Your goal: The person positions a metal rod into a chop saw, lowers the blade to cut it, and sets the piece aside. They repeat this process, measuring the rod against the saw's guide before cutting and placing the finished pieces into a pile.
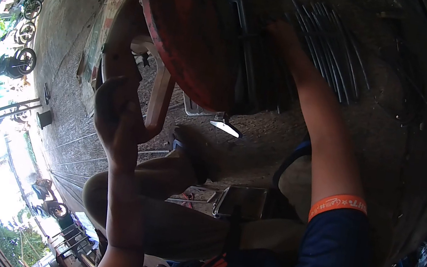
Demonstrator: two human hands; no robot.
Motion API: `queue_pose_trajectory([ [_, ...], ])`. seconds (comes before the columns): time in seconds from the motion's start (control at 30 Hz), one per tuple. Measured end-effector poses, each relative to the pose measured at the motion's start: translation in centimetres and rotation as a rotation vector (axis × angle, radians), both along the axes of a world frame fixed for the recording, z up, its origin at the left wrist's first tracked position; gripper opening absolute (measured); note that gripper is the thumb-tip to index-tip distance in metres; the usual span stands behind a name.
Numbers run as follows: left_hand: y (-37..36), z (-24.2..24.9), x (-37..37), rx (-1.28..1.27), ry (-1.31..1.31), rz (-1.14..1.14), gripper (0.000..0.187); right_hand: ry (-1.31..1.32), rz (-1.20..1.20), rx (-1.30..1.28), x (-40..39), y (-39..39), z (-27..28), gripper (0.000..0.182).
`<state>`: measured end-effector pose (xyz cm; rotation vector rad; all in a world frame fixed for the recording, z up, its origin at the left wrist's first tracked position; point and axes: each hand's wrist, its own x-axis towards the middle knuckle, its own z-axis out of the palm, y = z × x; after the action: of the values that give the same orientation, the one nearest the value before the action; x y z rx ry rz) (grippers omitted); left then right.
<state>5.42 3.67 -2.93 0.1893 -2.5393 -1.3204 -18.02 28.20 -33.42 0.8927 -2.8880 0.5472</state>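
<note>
My left hand point(124, 128) is closed at the left, beside a brown curved frame point(160, 97); a dark rounded shape lies at its fingers, too shaded to make out. Above and between my arms stands a large red disc-like part point(191, 29) with worn paint, joined on its right to a dark metal frame point(246, 49). My right hand point(282, 35) reaches to the right side of that dark frame, its fingers lost in shadow. Several thin metal rods point(330, 51) lie side by side on the ground right of my right hand.
A dark-topped box point(241, 202) and a curved dark band point(290, 159) are near my legs. A small bright plate point(225, 128) sticks out below the red part. Motorcycles point(24, 56) stand outside at the far left. Clutter point(422, 259) lies at the lower right.
</note>
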Motion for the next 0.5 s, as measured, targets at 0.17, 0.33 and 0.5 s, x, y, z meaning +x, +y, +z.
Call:
queue_pose_trajectory([
  [0.17, 0.08, -0.14, -0.15, -0.015, 0.041, 0.047, 0.044, -0.076, 0.011, 0.055, -0.26, 0.03, 0.17, 0.015],
  [0.33, -0.27, -0.08, 0.13, -0.042, -0.016, -0.003, 0.048, -0.042, -0.021, -0.024, -0.14, -0.23, -0.19, 0.015],
  [0.5, -0.39, -0.37, -0.06, -0.033, 0.047, 0.038, 0.045, 0.017, -0.012, -0.056, 0.18, -0.06, -0.06, 0.015],
])
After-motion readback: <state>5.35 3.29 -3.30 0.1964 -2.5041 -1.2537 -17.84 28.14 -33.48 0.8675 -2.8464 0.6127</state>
